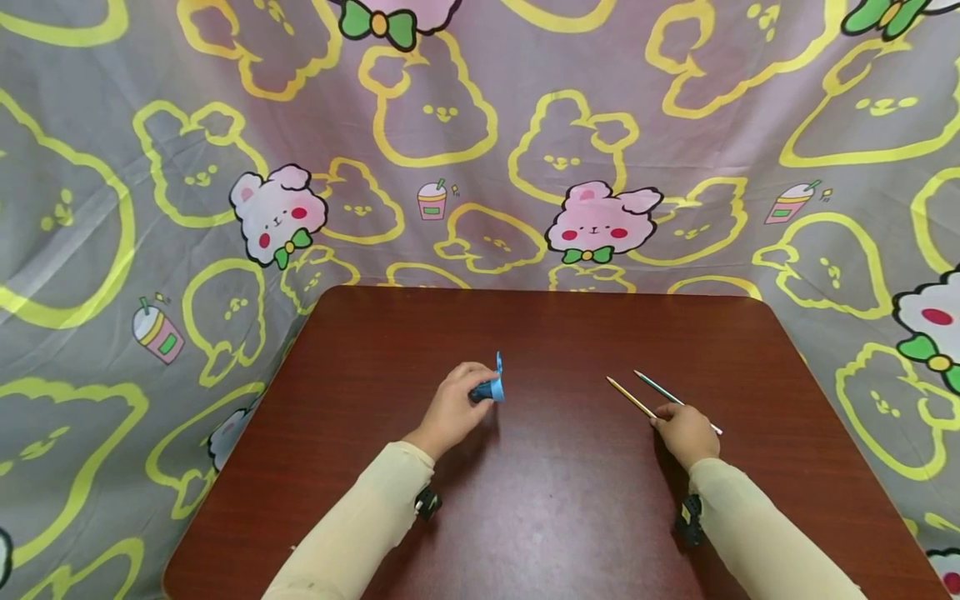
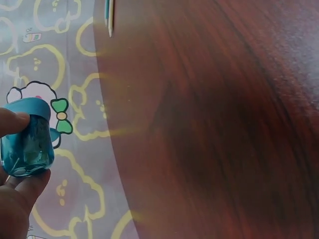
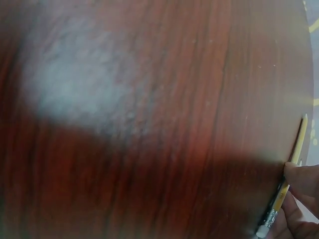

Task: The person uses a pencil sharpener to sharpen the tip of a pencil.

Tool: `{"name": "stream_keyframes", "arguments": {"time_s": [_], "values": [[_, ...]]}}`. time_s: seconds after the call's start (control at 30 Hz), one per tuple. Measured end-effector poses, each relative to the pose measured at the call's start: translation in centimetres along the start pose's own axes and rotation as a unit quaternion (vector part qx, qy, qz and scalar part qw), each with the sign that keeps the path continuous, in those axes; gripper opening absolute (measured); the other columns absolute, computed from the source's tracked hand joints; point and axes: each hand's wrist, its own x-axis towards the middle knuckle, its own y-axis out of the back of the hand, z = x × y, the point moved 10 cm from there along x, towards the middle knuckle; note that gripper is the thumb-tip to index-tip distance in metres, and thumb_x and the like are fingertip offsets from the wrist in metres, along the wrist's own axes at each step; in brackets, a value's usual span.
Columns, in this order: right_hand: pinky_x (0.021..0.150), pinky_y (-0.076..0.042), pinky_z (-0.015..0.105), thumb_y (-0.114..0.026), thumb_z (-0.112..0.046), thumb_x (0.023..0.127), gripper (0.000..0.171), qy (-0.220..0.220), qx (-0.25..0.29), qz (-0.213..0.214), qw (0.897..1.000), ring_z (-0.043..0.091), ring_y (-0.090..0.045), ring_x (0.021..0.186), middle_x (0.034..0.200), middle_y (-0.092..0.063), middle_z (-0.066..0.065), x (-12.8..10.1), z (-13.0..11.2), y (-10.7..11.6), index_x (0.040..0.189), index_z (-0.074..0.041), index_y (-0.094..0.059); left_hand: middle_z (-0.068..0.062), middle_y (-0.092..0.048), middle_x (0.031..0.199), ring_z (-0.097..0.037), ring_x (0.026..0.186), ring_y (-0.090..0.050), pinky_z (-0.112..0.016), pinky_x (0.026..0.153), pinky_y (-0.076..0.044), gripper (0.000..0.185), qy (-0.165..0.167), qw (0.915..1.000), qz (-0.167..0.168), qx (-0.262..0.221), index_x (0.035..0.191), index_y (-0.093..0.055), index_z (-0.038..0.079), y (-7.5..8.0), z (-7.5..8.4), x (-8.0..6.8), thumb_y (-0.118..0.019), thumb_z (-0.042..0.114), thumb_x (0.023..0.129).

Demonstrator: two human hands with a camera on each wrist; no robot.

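Note:
My left hand (image 1: 452, 410) holds a small see-through blue container (image 2: 31, 149) with a lighter blue top. In the head view this container lies sideways in the fingers, its top facing right and its thin flip lid (image 1: 498, 363) standing open. Over on the right, my right hand (image 1: 687, 433) pinches a yellow pencil (image 1: 628, 396) between thumb and fingers. Its metal band and white eraser (image 3: 262, 231) show in the right wrist view. A teal pencil (image 1: 658, 387) lies just beyond, running partly behind the right hand, its pale end showing past the knuckles.
The dark brown wooden table (image 1: 555, 500) has rounded corners and a glossy patch of reflected light. Patterned grey cloth (image 1: 495, 150) with yellow outlines hangs behind it and along both sides. Dark wrist cameras (image 1: 428, 503) sit on both cream sleeves (image 1: 360, 521).

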Motion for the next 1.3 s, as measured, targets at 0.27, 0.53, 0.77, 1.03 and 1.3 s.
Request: {"name": "stream_keyframes", "arguments": {"time_s": [0.27,0.53,0.77,1.03,1.3], "values": [[0.065,-0.048,0.053,-0.06,-0.021,0.091,0.026,0.003,-0.003,-0.002,1.0,0.046,-0.061,0.096,0.106,-0.067,0.024,-0.1,-0.2,0.1,0.106,-0.002,-0.07,-0.011,-0.061,0.111,-0.026,0.104,-0.059,-0.04,0.089,-0.052,0.037,0.03,0.9995,-0.011,0.004,0.113,-0.069,0.002,-1.0,-1.5,-0.1,-0.074,-0.004,0.077],[0.067,-0.048,0.054,-0.06,-0.021,0.091,0.027,0.003,-0.001,0.0,1.0,0.046,-0.061,0.097,0.107,-0.066,0.024,-0.1,-0.2,0.2,0.107,-0.002,-0.07,-0.011,-0.061,0.112,-0.028,0.106,-0.058,-0.041,0.091,-0.051,0.036,0.034,0.999,-0.018,0.022,0.114,-0.069,0.002,-2.2,-2.6,-0.2,-0.073,-0.003,0.078],[0.067,-0.048,0.054,-0.06,-0.02,0.09,0.027,0.002,0.002,0.002,1.0,0.046,-0.061,0.097,0.106,-0.067,0.024,-0.1,-0.2,0.1,0.106,-0.001,-0.07,-0.01,-0.061,0.113,-0.026,0.106,-0.06,-0.039,0.091,-0.051,0.036,0.053,0.9977,-0.029,0.029,0.115,-0.068,0.003,-2.9,-3.7,-0.5,-0.072,-0.003,0.08],[0.068,-0.048,0.054,-0.061,-0.02,0.091,0.026,0.004,0.003,0.007,1.0,0.045,-0.061,0.096,0.105,-0.067,0.024,-0.2,-0.3,0.2,0.106,-0.001,-0.07,-0.008,-0.061,0.118,-0.024,0.11,-0.06,-0.037,0.091,-0.051,0.035,0.075,0.9952,-0.052,0.035,0.119,-0.067,0.006,-4.1,-4.8,-0.7,-0.071,0.001,0.084],[0.067,-0.048,0.053,-0.061,-0.019,0.091,0.025,0.004,0.004,0.007,1.0,0.043,-0.062,0.095,0.103,-0.068,0.023,-0.1,-0.2,0.2,0.105,-0.001,-0.07,-0.008,-0.061,0.118,-0.024,0.11,-0.06,-0.037,0.092,-0.051,0.034,0.09,0.9932,-0.06,0.044,0.117,-0.067,0.006,-4.8,-5.5,-0.8,-0.071,-0.001,0.083]]}}
